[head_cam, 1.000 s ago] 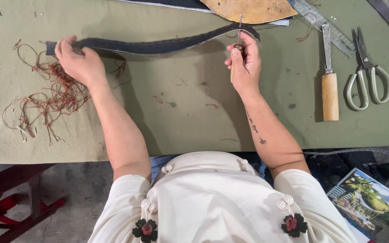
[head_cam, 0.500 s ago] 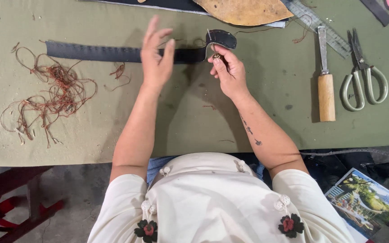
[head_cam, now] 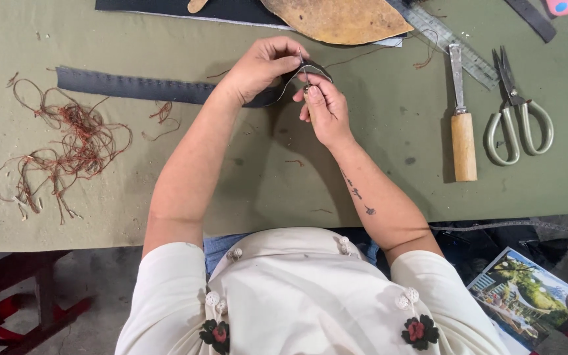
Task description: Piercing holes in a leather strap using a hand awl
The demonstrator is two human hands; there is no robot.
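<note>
A long dark leather strap lies across the olive-green table cover, its right end lifted and bent. My left hand pinches that raised end between thumb and fingers. Right beside it, my right hand is closed around a small tool with a thin metal tip that points up at the strap's end; most of the tool is hidden in the fist. The two hands almost touch.
A tangle of reddish-brown thread lies at the left. A wooden-handled knife, scissors and a metal ruler sit at the right. A tan leather piece rests on dark material at the top.
My left hand left the strap's far left end, came across to the right and took hold of the strap's right end. My right hand dropped slightly and stayed closed on its tool.
</note>
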